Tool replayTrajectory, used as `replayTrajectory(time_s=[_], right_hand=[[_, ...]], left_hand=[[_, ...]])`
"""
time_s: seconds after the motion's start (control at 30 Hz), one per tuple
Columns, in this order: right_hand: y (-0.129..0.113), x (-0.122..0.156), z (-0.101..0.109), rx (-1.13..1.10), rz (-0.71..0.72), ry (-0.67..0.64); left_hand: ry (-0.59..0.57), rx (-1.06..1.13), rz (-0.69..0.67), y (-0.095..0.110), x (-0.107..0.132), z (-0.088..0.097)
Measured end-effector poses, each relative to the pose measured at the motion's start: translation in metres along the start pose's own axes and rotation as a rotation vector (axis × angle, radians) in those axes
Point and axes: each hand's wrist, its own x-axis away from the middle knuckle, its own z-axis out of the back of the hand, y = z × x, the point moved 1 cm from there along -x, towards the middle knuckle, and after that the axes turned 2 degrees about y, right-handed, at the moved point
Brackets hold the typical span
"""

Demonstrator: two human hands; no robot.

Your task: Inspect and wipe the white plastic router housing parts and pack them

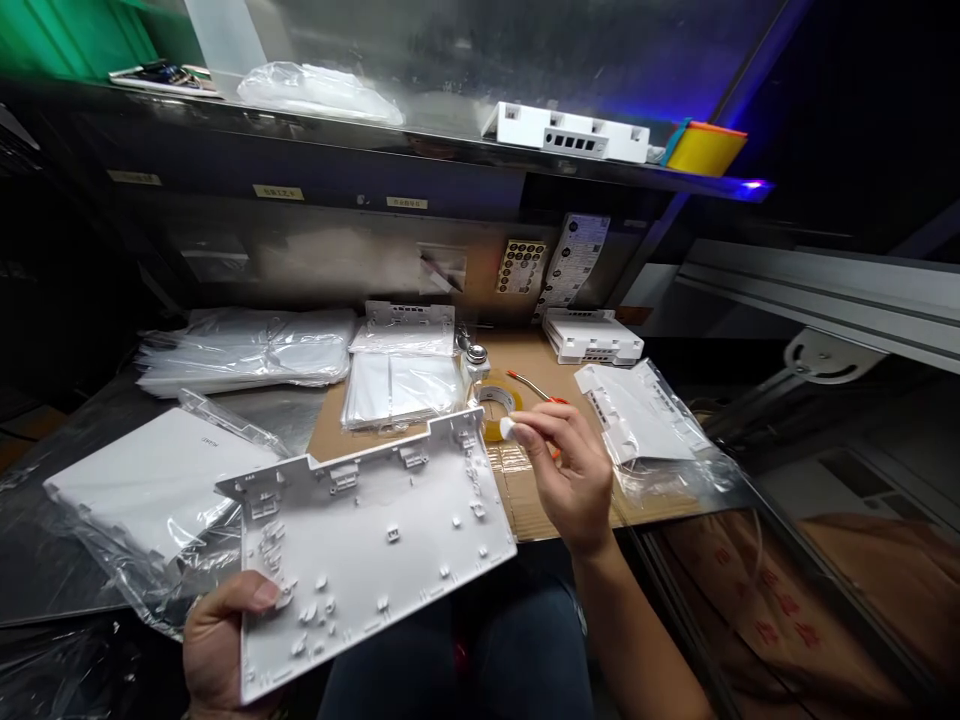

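Currently, the left hand is holding a white panel above the lap, in front of a crowded bench.
Clear bags are lying at the back left, a bagged panel is resting nearer, and a wrapped stack is sitting beside a metal-capped bottle. The right hand is partly hiding an orange-handled tool near a tape roll; white housings are standing behind on cardboard. Tilting, the panel is showing an inner face studded with clips and posts. The left grip is clasping its left edge, thumb inside; the right grip is pinching a small white piece narrowly between thumb and fingers.
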Motion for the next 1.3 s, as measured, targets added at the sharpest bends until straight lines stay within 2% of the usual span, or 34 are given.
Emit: replayTrajectory(time_s=[0.07,0.13,0.23,0.33,0.43,0.5,0.57,0.67,0.83,0.9,1.0,1.13,1.23,1.3], right_hand=[[0.001,-0.004,-0.006,0.013,0.067,0.020],[0.007,-0.006,-0.008,0.039,0.106,-0.031],[0.020,-0.005,-0.004,0.074,0.060,-0.137],[0.024,-0.003,0.002,0.051,-0.007,-0.079],[0.024,-0.006,0.005,0.032,0.028,-0.086],[0.026,-0.011,0.004,0.082,0.046,-0.140],[0.024,-0.017,0.001,0.117,0.021,-0.105],[0.002,-0.022,-0.008,0.035,0.037,-0.021],[-0.070,-0.015,-0.034,-0.242,0.155,-0.101],[-0.086,-0.012,-0.044,-0.296,0.188,-0.109],[-0.087,-0.015,-0.052,-0.301,0.191,-0.101],[-0.086,-0.019,-0.054,-0.294,0.141,-0.044],[-0.088,-0.020,-0.055,-0.286,0.166,-0.072],[-0.075,-0.023,-0.058,-0.247,0.174,-0.099]], left_hand=[[0.017,-0.010,0.051,-0.003,0.003,0.009],[0.043,-0.016,0.061,-0.005,0.007,0.013],[0.023,-0.022,0.078,-0.006,0.009,0.008],[-0.008,-0.005,0.080,-0.008,0.008,-0.003],[-0.033,-0.044,0.073,-0.012,0.010,-0.021],[-0.033,-0.091,0.008,-0.015,0.014,-0.037],[-0.023,-0.118,-0.086,-0.019,0.019,-0.053],[-0.003,-0.119,-0.161,-0.028,0.027,-0.076],[-0.115,-0.124,-0.253,-0.046,0.039,-0.109],[-0.166,-0.150,-0.283,-0.050,0.043,-0.117],[-0.181,-0.143,-0.289,-0.051,0.043,-0.121],[-0.151,-0.116,-0.229,-0.052,0.038,-0.118],[-0.159,-0.121,-0.196,-0.054,0.035,-0.118],[-0.167,-0.107,-0.204,-0.050,0.034,-0.116]])
